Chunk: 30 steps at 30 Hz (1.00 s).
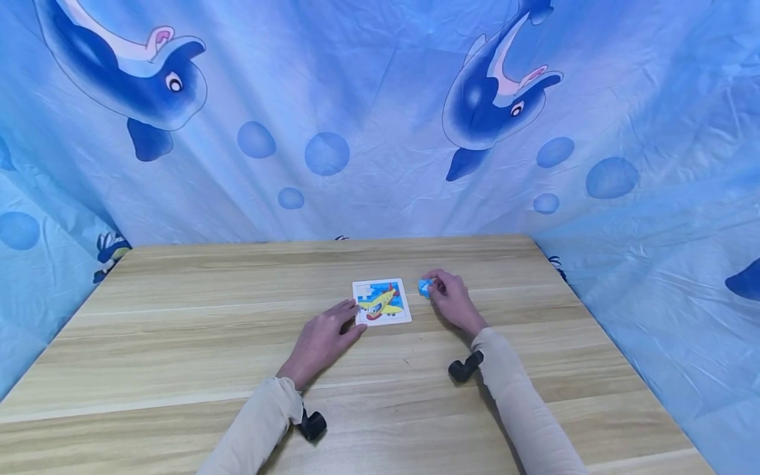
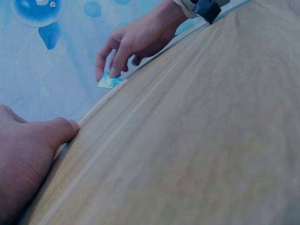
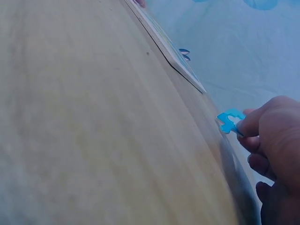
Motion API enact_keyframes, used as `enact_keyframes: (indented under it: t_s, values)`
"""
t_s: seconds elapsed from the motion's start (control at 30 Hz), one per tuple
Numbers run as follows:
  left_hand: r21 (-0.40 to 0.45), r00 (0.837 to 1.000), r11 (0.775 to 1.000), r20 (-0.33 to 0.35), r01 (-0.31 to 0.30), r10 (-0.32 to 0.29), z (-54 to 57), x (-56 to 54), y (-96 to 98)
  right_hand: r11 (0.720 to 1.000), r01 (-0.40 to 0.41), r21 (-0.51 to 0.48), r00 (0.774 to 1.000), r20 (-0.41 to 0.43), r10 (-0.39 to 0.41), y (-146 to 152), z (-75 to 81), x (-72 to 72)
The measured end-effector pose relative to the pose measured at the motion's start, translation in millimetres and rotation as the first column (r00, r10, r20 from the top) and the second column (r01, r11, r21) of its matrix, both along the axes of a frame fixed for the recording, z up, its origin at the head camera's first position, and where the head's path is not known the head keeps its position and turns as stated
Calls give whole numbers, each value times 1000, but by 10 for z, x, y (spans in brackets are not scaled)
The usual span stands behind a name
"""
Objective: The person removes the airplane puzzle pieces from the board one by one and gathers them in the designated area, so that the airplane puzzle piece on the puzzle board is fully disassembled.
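Note:
A small square jigsaw puzzle [image 1: 407, 315] with a white frame and a yellow airplane on blue lies flat on the table. At its upper left, a pale patch without picture shows. My left hand [image 1: 320, 340] rests at its lower left corner, fingers along the left side and thumb at the near edge. Just right of the frame, my right hand [image 1: 454, 302] pinches a blue puzzle piece [image 3: 228, 121] with a white patch between thumb and fingertips. In the left wrist view, that piece [image 2: 108, 81] is tilted, close over the table beyond the frame's edge.
The wood-grain table [image 1: 178, 330] extends around the puzzle on every side. Behind it and at both sides hangs a blue curtain [image 1: 380, 99] with cartoon dolphins and bubbles. A small black camera sits on each wrist, the left one [image 1: 313, 425] low over the table.

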<state>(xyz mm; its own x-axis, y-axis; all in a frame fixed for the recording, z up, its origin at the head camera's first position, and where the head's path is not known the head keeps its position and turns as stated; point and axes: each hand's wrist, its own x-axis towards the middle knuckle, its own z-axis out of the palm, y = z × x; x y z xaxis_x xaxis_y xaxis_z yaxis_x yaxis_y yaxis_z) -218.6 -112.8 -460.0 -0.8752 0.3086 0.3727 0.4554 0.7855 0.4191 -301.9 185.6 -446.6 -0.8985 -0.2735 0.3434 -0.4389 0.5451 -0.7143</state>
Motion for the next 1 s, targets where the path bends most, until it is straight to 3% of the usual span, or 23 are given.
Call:
enact_keyframes:
  t_s: [0.17,0.47,1.0]
  values:
    - [5,1000,1000,11,0,0,5,2,-2,994,61,95,998,3,-62,-17,20,-1]
    - [-4,1000,1000,9,3,-3,19,6,4,958,151,245,984,54,-169,-62,60,19]
    - [-10,1000,1000,-1,7,-7,12,6,-3,956,142,257,988,25,-153,-51,7,25]
